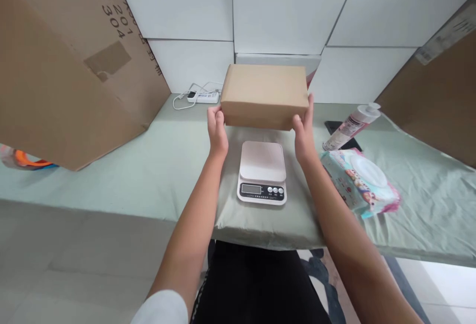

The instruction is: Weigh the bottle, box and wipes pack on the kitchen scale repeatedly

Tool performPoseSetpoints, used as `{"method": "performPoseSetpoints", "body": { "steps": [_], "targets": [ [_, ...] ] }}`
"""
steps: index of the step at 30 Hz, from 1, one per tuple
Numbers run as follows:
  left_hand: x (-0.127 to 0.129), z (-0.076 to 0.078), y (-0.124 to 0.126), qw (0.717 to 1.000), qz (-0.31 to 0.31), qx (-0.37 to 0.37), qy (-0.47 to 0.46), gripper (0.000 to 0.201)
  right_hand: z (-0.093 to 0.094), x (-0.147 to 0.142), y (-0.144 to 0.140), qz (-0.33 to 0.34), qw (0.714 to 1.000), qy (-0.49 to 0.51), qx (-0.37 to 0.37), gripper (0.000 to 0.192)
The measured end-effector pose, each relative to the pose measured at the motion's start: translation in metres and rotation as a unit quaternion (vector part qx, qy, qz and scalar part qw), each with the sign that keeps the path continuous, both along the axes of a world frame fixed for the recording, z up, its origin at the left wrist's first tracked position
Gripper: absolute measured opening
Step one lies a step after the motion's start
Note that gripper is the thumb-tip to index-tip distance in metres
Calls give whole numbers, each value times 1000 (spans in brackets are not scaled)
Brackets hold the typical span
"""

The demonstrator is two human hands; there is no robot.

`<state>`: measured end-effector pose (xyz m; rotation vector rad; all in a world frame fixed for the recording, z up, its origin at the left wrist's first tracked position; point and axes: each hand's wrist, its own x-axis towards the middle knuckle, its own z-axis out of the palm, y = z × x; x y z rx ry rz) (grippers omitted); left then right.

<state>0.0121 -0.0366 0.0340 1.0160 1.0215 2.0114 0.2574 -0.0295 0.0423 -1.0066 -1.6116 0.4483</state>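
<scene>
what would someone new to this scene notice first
Probably the brown box in the middle, held at its two ends by the left hand and the right hand. Just in front of it, nearer the person, a white digital scale sits on the green-covered table. The big printed carton filling the upper left and the colourful pack right of the scale also stand out.

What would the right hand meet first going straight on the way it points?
The right hand is on the cardboard box. With the box moving along, the white item behind it looks like first contact, but depth is unclear.
</scene>
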Motion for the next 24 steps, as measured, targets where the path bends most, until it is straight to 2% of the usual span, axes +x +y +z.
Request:
{"method": "performPoseSetpoints", "body": {
  "steps": [2,5,7,9,12,19,24],
  "targets": [
    [2,-1,-36,1000,1,-5,18,52,2,9,-46,8,1000,3,2,85],
    [5,-16,-92,998,-36,-22,56,54,-20,21,-95,-37,999,-17,20,84],
    [7,-29,-121,995,-67,-32,71,54,-38,26,-110,-75,995,-24,58,82],
    [9,-37,-140,993,-84,-34,77,54,-49,28,-112,-101,991,-25,85,81],
    [10,-42,-149,991,-95,-35,83,59,-49,27,-109,-103,991,-22,78,80],
    [8,-47,-143,990,-107,-21,90,64,-44,25,-109,-94,993,3,70,72],
    [7,-43,-143,990,-63,11,122,65,-49,28,-107,-109,989,-19,96,75]
  ]
}}
